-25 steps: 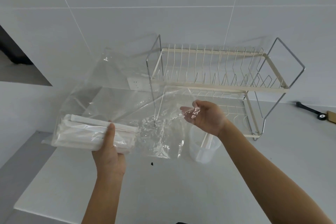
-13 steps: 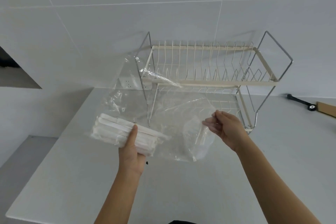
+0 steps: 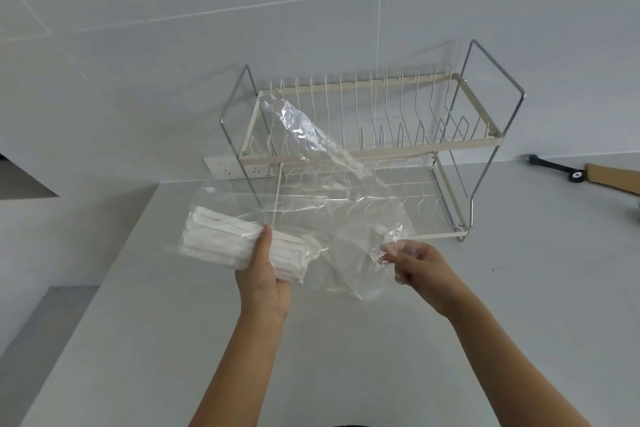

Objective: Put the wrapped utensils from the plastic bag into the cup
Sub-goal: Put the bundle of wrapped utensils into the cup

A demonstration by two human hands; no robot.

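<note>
Hands gripping plastic bag of wrapped utensils, no legible writing

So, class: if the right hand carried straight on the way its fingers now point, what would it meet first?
The right hand points left, already pinching the plastic bag. Straight on, it would probably push through the loose film towards the wrapped utensils held by the left hand; depth is unclear.

So the plastic bag has gone from billowed wide open a second ago to collapsed, with one flap sticking up in front of the dish rack. The left hand with the wrapped utensils moved in toward the middle, and the right hand dropped lower, now pinching the bag's edge.
</note>
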